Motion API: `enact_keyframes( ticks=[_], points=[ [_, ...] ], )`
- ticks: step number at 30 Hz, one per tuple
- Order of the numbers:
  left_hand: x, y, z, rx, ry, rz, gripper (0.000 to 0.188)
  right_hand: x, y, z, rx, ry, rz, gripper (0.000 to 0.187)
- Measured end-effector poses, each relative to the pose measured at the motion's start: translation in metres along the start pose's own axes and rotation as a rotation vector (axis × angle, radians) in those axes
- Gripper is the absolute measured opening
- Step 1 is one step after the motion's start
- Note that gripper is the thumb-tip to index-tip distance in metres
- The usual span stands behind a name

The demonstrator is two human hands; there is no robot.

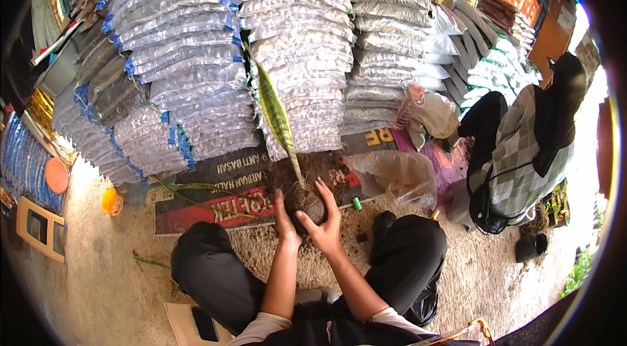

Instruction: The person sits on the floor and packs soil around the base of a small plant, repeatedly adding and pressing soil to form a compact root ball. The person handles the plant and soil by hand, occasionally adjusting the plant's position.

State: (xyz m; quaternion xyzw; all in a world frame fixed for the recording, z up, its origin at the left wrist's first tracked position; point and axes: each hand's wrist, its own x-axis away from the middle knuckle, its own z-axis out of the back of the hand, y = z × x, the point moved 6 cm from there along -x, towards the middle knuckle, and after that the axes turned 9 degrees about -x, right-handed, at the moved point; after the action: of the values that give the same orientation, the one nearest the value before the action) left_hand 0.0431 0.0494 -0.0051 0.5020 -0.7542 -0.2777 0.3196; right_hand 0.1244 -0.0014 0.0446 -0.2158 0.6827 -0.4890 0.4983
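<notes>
Between my legs I hold a snake plant (276, 117) with one tall, mottled green leaf that tilts up and to the left. My left hand (286, 223) cups the left side of its dark, rooty soil ball (305, 203). My right hand (324, 223) wraps the other side, fingers stretched up along it. The underside of the ball is partly hidden by my palms. Behind it, loose dark soil (316, 164) lies on a black and red printed sheet (196, 212). Another long leafy piece (189, 188) rests on that sheet, to the left.
Stacks of filled clear bags (297, 52) rise along the far side. A crumpled plastic bag (395, 176) and a small green cylinder (356, 203) lie to the right. Another person (526, 143) sits farther right, near a black pot (531, 247). An orange-yellow container (112, 201) stands left.
</notes>
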Motion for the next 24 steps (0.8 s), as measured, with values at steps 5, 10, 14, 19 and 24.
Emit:
enact_keyframes(
  ticks=[5,10,14,19,24],
  points=[
    [0.006,0.001,-0.019,0.256,-0.137,0.12,0.067,0.004,-0.025,0.003,0.205,0.031,0.141,0.073],
    [0.004,-0.009,-0.008,0.199,-0.287,0.084,0.06,0.008,-0.03,-0.003,0.419,-0.054,0.245,0.055],
    [-0.008,-0.03,0.023,0.289,-0.035,0.129,0.039,0.009,-0.027,-0.005,0.468,-0.073,0.184,0.049],
    [-0.009,-0.025,0.014,0.177,0.083,0.113,0.046,-0.001,0.002,-0.001,0.522,-0.069,0.012,0.048],
    [0.001,-0.013,0.009,0.034,0.184,0.041,0.055,-0.007,-0.004,0.002,0.244,-0.021,0.023,0.064]
  ],
)
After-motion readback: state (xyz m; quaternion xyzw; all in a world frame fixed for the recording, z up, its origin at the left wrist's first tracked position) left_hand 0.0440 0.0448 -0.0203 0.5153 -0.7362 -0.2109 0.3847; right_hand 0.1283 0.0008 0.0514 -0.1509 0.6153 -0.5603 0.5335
